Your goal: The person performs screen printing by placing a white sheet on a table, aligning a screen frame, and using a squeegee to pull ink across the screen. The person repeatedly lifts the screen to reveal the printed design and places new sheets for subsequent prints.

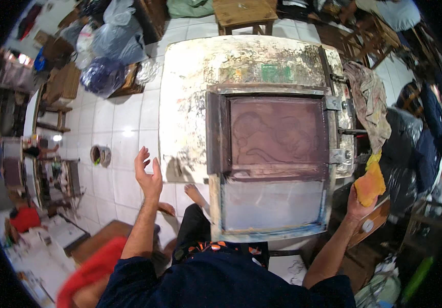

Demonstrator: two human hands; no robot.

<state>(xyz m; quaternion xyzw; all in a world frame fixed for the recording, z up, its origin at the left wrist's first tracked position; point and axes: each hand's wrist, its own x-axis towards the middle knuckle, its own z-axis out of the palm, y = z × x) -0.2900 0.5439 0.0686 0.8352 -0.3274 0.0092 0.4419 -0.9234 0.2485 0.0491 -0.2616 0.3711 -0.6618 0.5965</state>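
Note:
My left hand [149,173] is raised in the air just off the table's left edge. Its fingers are spread and it holds nothing. To the right of the table, my right hand [360,209] grips a yellow-orange sponge [369,188], stained and ragged at the edges. Between my hands lies a wooden screen-printing frame [274,90], held at its right side by metal hinge clamps [338,156]. Its mesh [277,131] is reddish brown with a faint curved design, and a pale translucent section [272,203] lies nearer me. A wooden bar [280,171] crosses between the two.
The paint-stained white table [185,108] carries the frame. A grey rag [367,102] hangs at its right side. Black plastic bags [405,154] stand at the right. A small round can [100,155] is on the tiled floor. Someone's red clothing [95,272] shows at lower left.

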